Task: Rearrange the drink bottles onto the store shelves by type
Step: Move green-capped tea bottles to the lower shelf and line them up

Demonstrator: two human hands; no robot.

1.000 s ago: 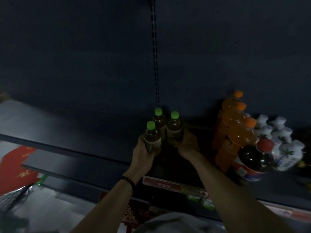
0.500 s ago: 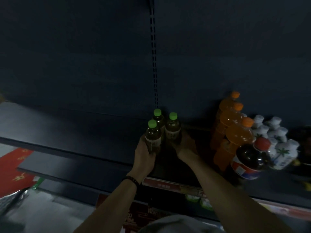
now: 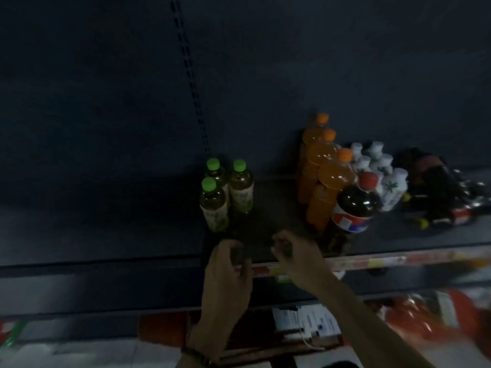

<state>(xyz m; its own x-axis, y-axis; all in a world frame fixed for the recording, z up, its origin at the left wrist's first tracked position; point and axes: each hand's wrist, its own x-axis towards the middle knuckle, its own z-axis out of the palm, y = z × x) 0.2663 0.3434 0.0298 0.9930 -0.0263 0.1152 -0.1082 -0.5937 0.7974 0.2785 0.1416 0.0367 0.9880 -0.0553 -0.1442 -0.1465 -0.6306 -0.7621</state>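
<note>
Three green-capped bottles (image 3: 225, 192) stand upright on the dark shelf (image 3: 106, 235), close together: two at the back side by side and one in front of the left one. Both hands are just in front of this group, at the shelf's front edge. The left hand (image 3: 228, 272) and the right hand (image 3: 297, 258) are a little apart from each other, fingers loosely curled. As far as the dim light shows, they grip nothing and touch no bottle.

To the right of the green-capped bottles, across a bare stretch of shelf, a row of orange bottles (image 3: 324, 176) runs front to back. A dark cola bottle (image 3: 353, 208) with a red cap stands right in front of it. Further right of the group is a cluster of small white bottles (image 3: 382, 171). Beyond those lie dark things too murky to name.

The green-capped group looks settled, so the step in hand is probably to let it be and reach for the next bottle. To do that well, the hands should come away without brushing the front bottle, which stands nearest them and would tip first. A fourth bottle of this kind would square the group off in the open spot beside the front one. The cola bottle crowds the orange row and seems the likeliest to need its own place, perhaps in the bare stretch right of the green-capped bottles. It should be gripped round the body, not the cap.
</note>
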